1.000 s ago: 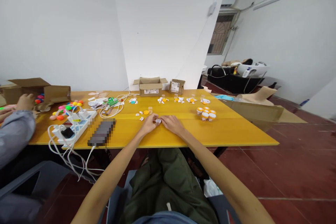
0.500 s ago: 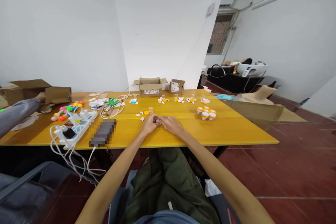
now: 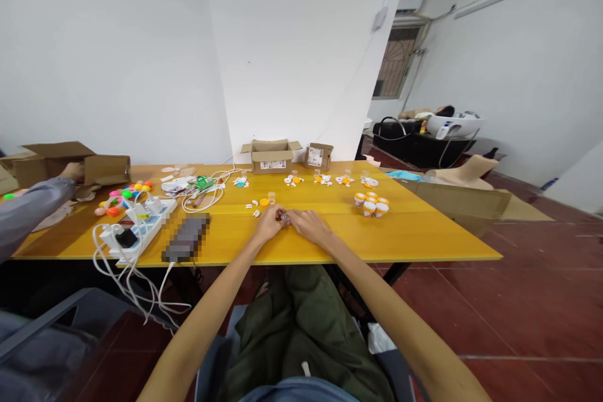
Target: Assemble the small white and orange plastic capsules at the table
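My left hand [image 3: 270,225] and my right hand [image 3: 308,224] meet over the table, fingers closed around a small greyish, shiny piece [image 3: 285,218]. Its kind is too small to make out, and the fingers cover part of it. Just beyond my left hand stands a clear plastic cup [image 3: 271,197], with an orange lid [image 3: 264,202] lying beside it. Several small white parts [image 3: 255,213] lie to the left of that lid. Off to the right of my right hand, orange-and-white lidded cups [image 3: 370,203] stand in a cluster.
Along the back of the table [image 3: 414,239] are small piles of white and orange parts [image 3: 294,181] and two cardboard boxes [image 3: 272,156]. To the left lie a power strip [image 3: 146,229] with cables and a pixelated dark object [image 3: 186,237]. Another person's sleeve [image 3: 38,210] reaches in.
At the far left, the other person's arm has shifted, its hand now at the cardboard box. My hands stay together on the small piece, with hardly any visible movement.
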The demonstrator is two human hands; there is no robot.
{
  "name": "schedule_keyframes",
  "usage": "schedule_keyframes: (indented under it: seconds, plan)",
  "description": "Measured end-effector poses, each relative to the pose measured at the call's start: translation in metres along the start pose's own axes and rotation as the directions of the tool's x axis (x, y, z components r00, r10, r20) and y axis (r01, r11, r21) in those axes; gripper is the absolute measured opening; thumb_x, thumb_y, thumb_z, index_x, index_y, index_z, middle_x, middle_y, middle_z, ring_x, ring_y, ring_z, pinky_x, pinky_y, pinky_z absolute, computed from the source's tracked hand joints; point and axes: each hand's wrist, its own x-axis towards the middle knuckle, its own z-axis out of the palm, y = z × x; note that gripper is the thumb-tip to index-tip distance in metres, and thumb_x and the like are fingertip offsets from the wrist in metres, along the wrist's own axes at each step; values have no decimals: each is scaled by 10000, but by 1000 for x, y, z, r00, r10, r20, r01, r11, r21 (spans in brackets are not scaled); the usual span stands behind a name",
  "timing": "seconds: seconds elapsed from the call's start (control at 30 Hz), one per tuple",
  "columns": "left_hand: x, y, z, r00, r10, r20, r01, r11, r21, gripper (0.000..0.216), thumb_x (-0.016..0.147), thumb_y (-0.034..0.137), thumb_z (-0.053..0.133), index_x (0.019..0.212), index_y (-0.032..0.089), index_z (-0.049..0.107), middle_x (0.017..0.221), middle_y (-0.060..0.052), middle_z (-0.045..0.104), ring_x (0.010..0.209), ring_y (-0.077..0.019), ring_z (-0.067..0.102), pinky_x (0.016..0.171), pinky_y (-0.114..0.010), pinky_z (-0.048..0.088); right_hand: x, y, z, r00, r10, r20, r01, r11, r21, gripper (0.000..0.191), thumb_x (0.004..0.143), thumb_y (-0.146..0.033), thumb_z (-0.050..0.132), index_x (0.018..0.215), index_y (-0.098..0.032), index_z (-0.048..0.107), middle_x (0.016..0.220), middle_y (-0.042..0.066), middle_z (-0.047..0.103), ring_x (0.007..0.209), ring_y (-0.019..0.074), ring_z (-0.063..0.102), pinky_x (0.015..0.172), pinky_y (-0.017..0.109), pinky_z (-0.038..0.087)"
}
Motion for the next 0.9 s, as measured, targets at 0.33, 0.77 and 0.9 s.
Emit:
schedule_keyframes:
  seconds: [0.33,0.77,0.9]
  plan:
    - [2,-4,1,1000,18,-5,-18,1000,21,135,670,204,742,771,191,654,714,12,645,718,-156,594,698,-281,498,0,3,4,998,-63,-18,62,997,-35,388,964,-107,433,1290,-221,608,1297,135,675,1088,218,689,816,282,523]
    - [2,-5,2,1000,11,-5,-11,1000,1,140,670,192,759,741,186,639,684,24,623,692,-145,577,687,-272,479,1,4,12,996,-19,-85,25,998,60,413,948,-86,418,1270,-222,639,1274,125,685,1147,225,656,883,308,528]
    - [3,-10,3,1000,15,-10,-15,1000,-27,163,660,178,769,768,179,647,707,22,639,686,-135,574,692,-268,476,0,6,16,989,36,-144,-19,993,118,426,950,-80,392,1260,-219,650,1259,117,698,1132,213,662,889,289,522]
